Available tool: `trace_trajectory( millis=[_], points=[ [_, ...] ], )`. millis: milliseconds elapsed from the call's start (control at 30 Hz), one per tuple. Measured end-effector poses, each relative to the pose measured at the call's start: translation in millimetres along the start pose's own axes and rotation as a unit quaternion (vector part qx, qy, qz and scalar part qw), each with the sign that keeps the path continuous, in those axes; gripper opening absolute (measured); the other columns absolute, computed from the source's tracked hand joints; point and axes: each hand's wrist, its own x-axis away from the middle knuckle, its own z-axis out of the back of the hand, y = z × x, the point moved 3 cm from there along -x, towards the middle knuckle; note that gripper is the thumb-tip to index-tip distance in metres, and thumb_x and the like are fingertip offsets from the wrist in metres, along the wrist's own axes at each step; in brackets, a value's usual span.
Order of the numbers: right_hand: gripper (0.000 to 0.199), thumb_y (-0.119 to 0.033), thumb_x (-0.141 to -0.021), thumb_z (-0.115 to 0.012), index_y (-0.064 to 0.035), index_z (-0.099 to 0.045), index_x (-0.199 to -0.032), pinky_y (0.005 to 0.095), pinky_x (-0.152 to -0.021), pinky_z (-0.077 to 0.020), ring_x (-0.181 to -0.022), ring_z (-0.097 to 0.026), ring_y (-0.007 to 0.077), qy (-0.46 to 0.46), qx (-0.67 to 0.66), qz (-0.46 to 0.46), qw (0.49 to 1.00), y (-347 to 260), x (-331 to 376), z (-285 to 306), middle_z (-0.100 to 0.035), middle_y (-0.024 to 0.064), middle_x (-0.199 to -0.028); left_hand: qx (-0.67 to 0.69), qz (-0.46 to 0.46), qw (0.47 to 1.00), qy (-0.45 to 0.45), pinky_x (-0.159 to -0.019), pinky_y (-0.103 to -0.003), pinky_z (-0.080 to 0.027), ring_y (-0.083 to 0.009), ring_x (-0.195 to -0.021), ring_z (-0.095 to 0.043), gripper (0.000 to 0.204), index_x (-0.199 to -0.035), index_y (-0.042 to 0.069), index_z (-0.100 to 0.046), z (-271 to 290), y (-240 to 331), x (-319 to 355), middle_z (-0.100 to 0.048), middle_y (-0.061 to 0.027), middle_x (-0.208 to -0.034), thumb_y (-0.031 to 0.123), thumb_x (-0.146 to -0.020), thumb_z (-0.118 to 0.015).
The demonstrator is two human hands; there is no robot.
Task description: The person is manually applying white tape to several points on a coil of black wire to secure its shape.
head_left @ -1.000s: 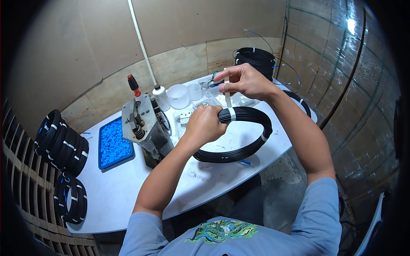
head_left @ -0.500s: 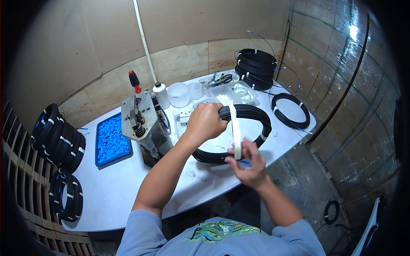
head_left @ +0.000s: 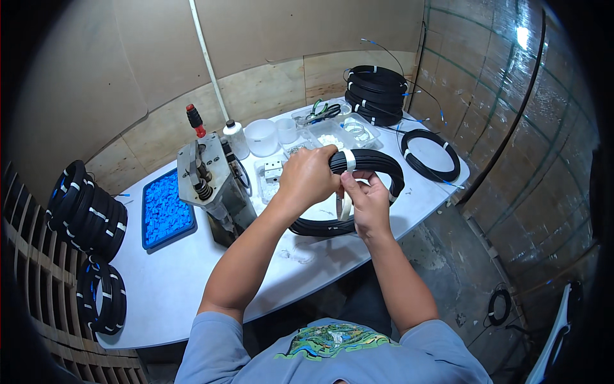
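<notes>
Head cam: left hand (head_left: 307, 174) clamped on the black cable coil (head_left: 377, 168), right hand (head_left: 366, 200) pinching white tape (head_left: 346, 206) mid-wrap, so next probably needs pulling it snug.

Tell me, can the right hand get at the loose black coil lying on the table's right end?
Probably yes: the loose black coil lies unobstructed beyond the right hand, but that hand is pinching white tape on the held coil.

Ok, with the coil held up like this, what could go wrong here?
The white strip hangs loose under the right hand; it could slip off before it is snug. The left hand grips the black cable coil at one spot only, so loops on the far side might spring apart.
</notes>
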Motion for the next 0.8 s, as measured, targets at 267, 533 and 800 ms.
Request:
trace_trajectory(
  millis=[267, 533, 800],
  points=[
    [0.016, -0.017, -0.094, -0.069, -0.0023, -0.064, -0.098, 0.0214, -0.051, -0.0462, -0.055, -0.055, 0.0065, -0.053, -0.037, -0.112, 0.992, -27, 8, -2, -0.061, 0.0013, -0.068, -0.003, 0.02, 1.0, 0.006, -0.072, -0.051, -0.055, -0.0439, -0.076, -0.067, 0.023, -0.089, 0.004, -0.069, 0, -13, -6, -0.067, -0.0242, -0.077, 0.018, -0.071, -0.068],
    [0.016, -0.022, -0.098, -0.062, -0.0066, -0.06, -0.093, 0.0234, -0.045, -0.0441, -0.048, -0.052, 0.0087, -0.078, -0.086, -0.147, 0.982, -42, 16, -3, -0.056, 0.0008, -0.063, -0.003, 0.019, 1.0, -0.024, -0.071, -0.048, -0.053, -0.043, -0.077, -0.065, 0.024, -0.094, 0.006, -0.07, -1, -12, -6, -0.068, -0.0224, -0.08, 0.021, -0.075, -0.07],
    [0.021, -0.024, -0.097, -0.063, -0.0069, -0.058, -0.086, 0.0219, -0.042, -0.0388, -0.05, -0.052, 0.0057, -0.029, 0.015, -0.039, 0.999, 3, 3, -6, -0.056, -0.0006, -0.061, 0.013, 0.028, 0.999, -0.014, -0.069, -0.047, -0.053, -0.0429, -0.075, -0.065, 0.024, -0.095, 0.006, -0.071, -1, -17, -6, -0.067, -0.0222, -0.077, 0.021, -0.076, -0.07]
  ],
)
